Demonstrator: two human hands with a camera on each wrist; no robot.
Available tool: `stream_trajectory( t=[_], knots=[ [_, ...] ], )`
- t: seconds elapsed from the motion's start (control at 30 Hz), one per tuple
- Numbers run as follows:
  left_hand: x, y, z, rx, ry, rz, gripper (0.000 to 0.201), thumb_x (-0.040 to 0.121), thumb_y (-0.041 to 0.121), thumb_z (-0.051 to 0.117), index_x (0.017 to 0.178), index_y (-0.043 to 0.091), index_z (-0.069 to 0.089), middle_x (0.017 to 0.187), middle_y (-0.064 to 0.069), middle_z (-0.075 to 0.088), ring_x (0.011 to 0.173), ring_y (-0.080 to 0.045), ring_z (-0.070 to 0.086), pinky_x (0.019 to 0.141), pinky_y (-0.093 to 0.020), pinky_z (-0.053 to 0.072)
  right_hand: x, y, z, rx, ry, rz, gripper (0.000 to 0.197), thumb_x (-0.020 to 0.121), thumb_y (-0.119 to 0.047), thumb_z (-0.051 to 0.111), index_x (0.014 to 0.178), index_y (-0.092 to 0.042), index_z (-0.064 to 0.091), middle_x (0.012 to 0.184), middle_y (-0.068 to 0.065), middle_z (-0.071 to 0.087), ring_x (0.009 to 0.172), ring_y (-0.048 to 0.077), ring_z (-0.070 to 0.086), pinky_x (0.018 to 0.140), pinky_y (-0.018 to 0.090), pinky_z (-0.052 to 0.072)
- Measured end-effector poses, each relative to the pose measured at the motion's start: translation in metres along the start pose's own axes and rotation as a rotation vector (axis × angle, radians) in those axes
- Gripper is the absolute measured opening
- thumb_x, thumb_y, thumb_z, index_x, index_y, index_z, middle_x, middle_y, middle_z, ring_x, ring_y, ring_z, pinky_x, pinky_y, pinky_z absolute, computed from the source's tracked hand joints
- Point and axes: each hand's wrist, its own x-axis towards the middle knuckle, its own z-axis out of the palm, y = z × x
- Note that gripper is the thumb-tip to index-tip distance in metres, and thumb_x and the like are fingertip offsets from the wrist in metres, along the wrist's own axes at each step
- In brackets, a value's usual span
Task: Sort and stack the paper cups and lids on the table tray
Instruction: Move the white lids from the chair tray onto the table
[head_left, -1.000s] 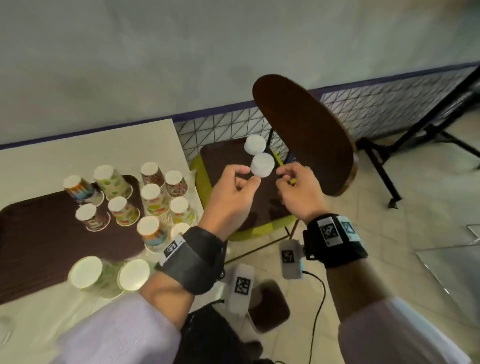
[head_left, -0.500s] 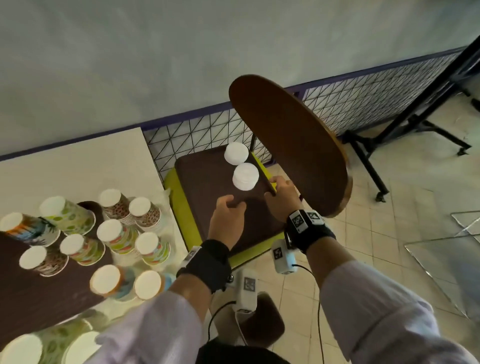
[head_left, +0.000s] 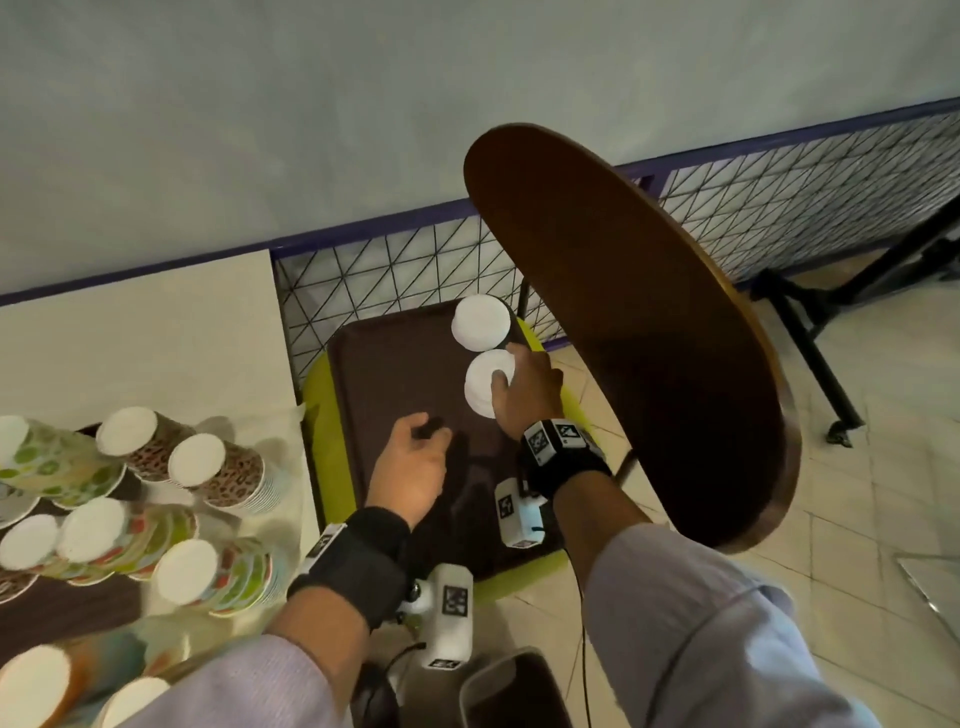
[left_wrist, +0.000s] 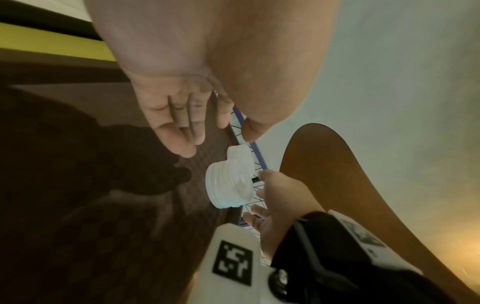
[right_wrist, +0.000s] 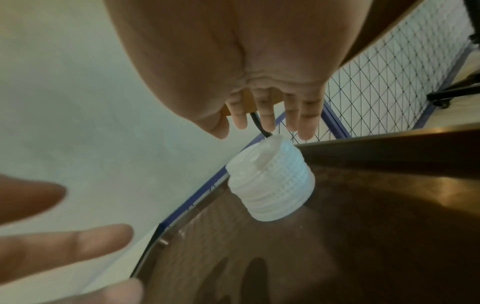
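Two stacks of white lids stand side by side on a brown tray (head_left: 395, 374) lying on the chair seat: a far stack (head_left: 480, 322) and a near stack (head_left: 480, 387). My right hand (head_left: 522, 387) is at the near stack (right_wrist: 270, 185) with its fingers (right_wrist: 267, 115) straight over the top and its thumb touching the top lid, not gripping. My left hand (head_left: 415, 452) hovers open above the tray, left of the near stack (left_wrist: 228, 185), holding nothing. Upside-down paper cups in patterned stacks (head_left: 208, 467) stand on the table at left.
The chair's dark wooden backrest (head_left: 623, 338) rises close to the right of my right hand. The white table (head_left: 140, 322) holds a second brown tray (head_left: 52, 608) under the cups. A wire-mesh panel (head_left: 395, 270) and the wall lie behind the chair.
Both hands held the lid stack in the air; it now stands on the chair tray beside the other stack. My left hand has let go and drawn back, and my right hand has opened.
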Motion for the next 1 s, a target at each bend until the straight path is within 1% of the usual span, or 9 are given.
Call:
stream_trajectory(
  t=[0.17, 0.3, 0.4, 0.5, 0.6, 0.7, 0.8, 0.93, 1.0],
  knots=[
    [0.019, 0.000, 0.005, -0.023, 0.045, -0.047, 0.061, 0.103, 0.035, 0.059, 0.156, 0.023, 0.032, 0.093, 0.016, 0.058, 0.095, -0.021, 0.069, 0.100, -0.051, 0.055, 0.029, 0.012, 0.024, -0.066, -0.019, 0.033, 0.063, 0.099, -0.044, 0.052, 0.152, -0.018, 0.030, 0.151, 0.016, 0.039, 0.135, 0.041, 0.037, 0.105, 0.052, 0.042],
    [0.025, 0.007, 0.009, -0.085, 0.006, -0.081, 0.063, 0.105, 0.031, 0.056, 0.159, 0.021, 0.026, 0.095, 0.004, 0.061, 0.091, -0.021, 0.066, 0.092, -0.046, 0.058, 0.036, 0.017, 0.031, -0.112, -0.157, 0.153, 0.073, 0.098, -0.052, 0.052, 0.155, -0.019, 0.019, 0.156, 0.022, 0.027, 0.144, 0.046, 0.024, 0.114, 0.056, 0.027],
    [0.028, 0.009, 0.012, -0.119, -0.029, -0.110, 0.061, 0.105, 0.033, 0.056, 0.158, 0.022, 0.028, 0.104, -0.001, 0.062, 0.095, -0.022, 0.064, 0.092, -0.044, 0.058, 0.030, 0.021, 0.030, -0.088, -0.196, 0.192, 0.075, 0.097, -0.053, 0.054, 0.154, -0.017, 0.021, 0.156, 0.021, 0.024, 0.145, 0.045, 0.020, 0.114, 0.054, 0.028],
    [0.033, 0.009, 0.016, -0.122, -0.052, -0.107, 0.063, 0.104, 0.034, 0.057, 0.159, 0.022, 0.028, 0.100, 0.001, 0.061, 0.092, -0.020, 0.063, 0.096, -0.048, 0.057, 0.017, 0.021, 0.029, -0.077, -0.227, 0.165, 0.082, 0.091, -0.054, 0.063, 0.153, -0.016, 0.025, 0.153, 0.021, 0.025, 0.143, 0.044, 0.024, 0.113, 0.051, 0.030],
    [0.038, 0.009, 0.019, -0.117, -0.081, -0.111, 0.067, 0.103, 0.038, 0.058, 0.161, 0.023, 0.028, 0.133, -0.006, 0.058, 0.112, -0.022, 0.061, 0.097, -0.042, 0.058, 0.006, 0.020, 0.029, -0.040, -0.262, 0.129, 0.083, 0.087, -0.053, 0.069, 0.151, -0.016, 0.030, 0.150, 0.019, 0.025, 0.137, 0.043, 0.035, 0.109, 0.046, 0.037],
    [0.039, 0.005, 0.021, -0.101, -0.111, -0.122, 0.069, 0.102, 0.044, 0.058, 0.161, 0.022, 0.028, 0.142, -0.007, 0.056, 0.113, -0.022, 0.062, 0.101, -0.043, 0.056, 0.001, 0.024, 0.032, 0.048, -0.327, 0.067, 0.075, 0.087, -0.048, 0.070, 0.146, -0.013, 0.039, 0.147, 0.017, 0.030, 0.124, 0.033, 0.049, 0.093, 0.030, 0.042],
    [0.038, 0.000, 0.022, -0.145, -0.126, -0.113, 0.069, 0.096, 0.053, 0.058, 0.155, 0.023, 0.038, 0.142, -0.004, 0.058, 0.120, -0.021, 0.060, 0.099, -0.040, 0.054, -0.004, 0.026, 0.032, 0.202, -0.333, 0.090, 0.069, 0.085, -0.043, 0.073, 0.140, -0.016, 0.042, 0.137, 0.010, 0.037, 0.107, 0.023, 0.050, 0.082, 0.029, 0.042],
    [0.033, 0.004, 0.019, -0.322, -0.061, -0.105, 0.071, 0.082, 0.065, 0.058, 0.141, 0.027, 0.052, 0.134, -0.003, 0.062, 0.121, -0.021, 0.061, 0.097, -0.042, 0.055, -0.013, 0.023, 0.031, 0.568, -0.310, 0.006, 0.057, 0.085, -0.033, 0.079, 0.131, -0.022, 0.048, 0.126, 0.003, 0.057, 0.108, 0.018, 0.060, 0.085, 0.029, 0.053],
    [0.030, 0.008, 0.016, -0.414, -0.055, -0.110, 0.076, 0.074, 0.068, 0.060, 0.138, 0.028, 0.054, 0.131, -0.003, 0.064, 0.118, -0.022, 0.065, 0.091, -0.041, 0.058, -0.021, 0.018, 0.029, 0.686, -0.348, -0.036, 0.057, 0.084, -0.036, 0.078, 0.132, -0.024, 0.049, 0.125, 0.001, 0.061, 0.111, 0.017, 0.063, 0.090, 0.034, 0.057]
  ],
)
